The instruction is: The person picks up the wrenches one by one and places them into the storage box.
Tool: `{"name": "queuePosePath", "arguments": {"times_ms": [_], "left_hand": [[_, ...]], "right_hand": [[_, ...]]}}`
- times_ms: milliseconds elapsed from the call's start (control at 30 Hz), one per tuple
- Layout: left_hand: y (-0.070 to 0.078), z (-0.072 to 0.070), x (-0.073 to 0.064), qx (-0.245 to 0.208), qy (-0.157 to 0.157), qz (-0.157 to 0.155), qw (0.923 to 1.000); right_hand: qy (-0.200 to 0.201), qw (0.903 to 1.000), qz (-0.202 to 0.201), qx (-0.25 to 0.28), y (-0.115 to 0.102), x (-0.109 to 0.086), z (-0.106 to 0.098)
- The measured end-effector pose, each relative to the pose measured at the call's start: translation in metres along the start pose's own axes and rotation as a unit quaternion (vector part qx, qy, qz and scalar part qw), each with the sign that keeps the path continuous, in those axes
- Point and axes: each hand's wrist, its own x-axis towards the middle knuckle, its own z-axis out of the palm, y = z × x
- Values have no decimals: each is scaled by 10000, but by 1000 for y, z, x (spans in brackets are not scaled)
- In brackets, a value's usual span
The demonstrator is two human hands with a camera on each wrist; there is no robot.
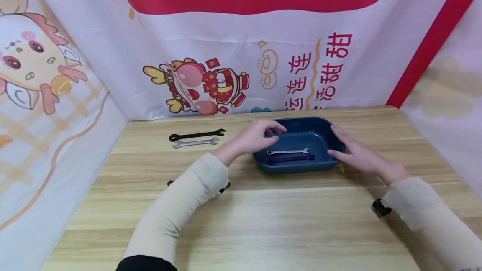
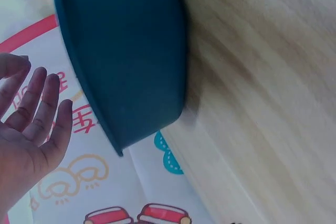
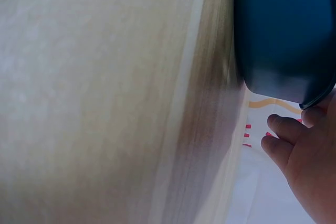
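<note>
The blue basin stands on the tabletop, its far rim near the back edge, where the printed cloth hangs. Toward the person, wide wood surface lies between the two sleeves. Inside the basin, a silver wrench and a purple wrench lie by the near wall. The left hand is over the left rim, fingers loosely bent, holding nothing. The right hand touches the right rim with extended fingers. Left of the basin lie a black wrench and a double-ended wrench. The left sleeve covers most of a purplish piece, perhaps another wrench. Both wrist views hide the basin's inside.
</note>
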Motion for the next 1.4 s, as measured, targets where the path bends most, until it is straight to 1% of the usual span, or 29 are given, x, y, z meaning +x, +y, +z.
{"name": "queuePosePath", "arguments": {"times_ms": [200,300,433,600,833,1067,1300,1400], "left_hand": [[3,-16,-15,-181,206,-99,9996],[3,-21,-21,-222,339,-131,9991],[-1,-22,-30,-253,440,-205,9985],[-8,-23,-42,-221,589,-392,9973],[-21,-27,-65,-116,776,-518,9956],[-33,-36,-92,-22,773,-698,9946],[-43,-50,-111,14,655,-817,9945],[-46,-55,-120,-8,592,-947,9937]], "right_hand": [[3,9999,26,99,1,-2,-1],[26,9999,66,151,1,-3,-2],[-18,9999,69,86,2,-2,-1],[-65,9999,38,67,2,0,2],[-67,10000,-3,54,2,1,4],[-108,9999,1,-75,-1,2,1],[-116,9999,2,-103,-4,1,-3],[-142,9998,-8,-143,-4,2,-3]]}}
